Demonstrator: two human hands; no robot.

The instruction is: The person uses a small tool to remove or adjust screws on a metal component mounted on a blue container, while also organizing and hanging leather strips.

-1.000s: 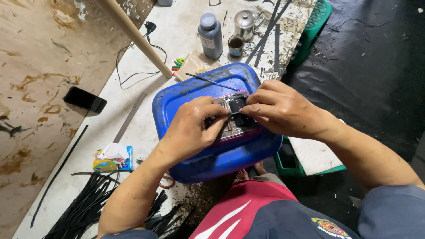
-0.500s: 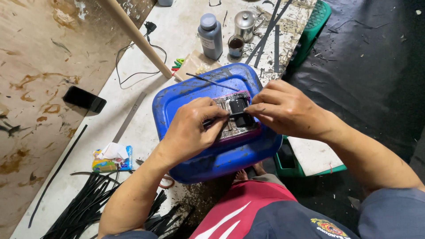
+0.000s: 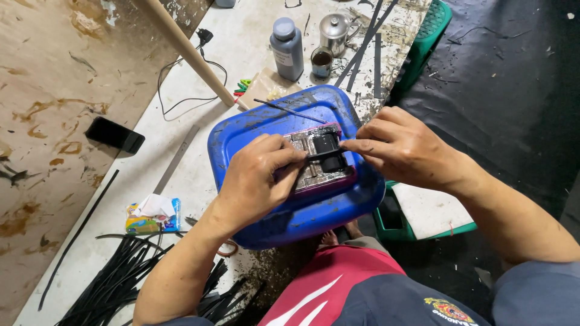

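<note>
Stained plywood board, white worktop, perhaps dark flooring.

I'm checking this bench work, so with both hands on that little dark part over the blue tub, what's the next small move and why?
Probably press the dark part down and seat it. The left hand pins the silvery frame on the blue tub, while the right hand's fingertips touch the part's edge, so it looks not yet settled.

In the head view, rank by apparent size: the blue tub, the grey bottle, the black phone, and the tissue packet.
1. blue tub
2. grey bottle
3. black phone and tissue packet: these look alike; the packet lies nearer the camera, so I leave them unranked.
</note>
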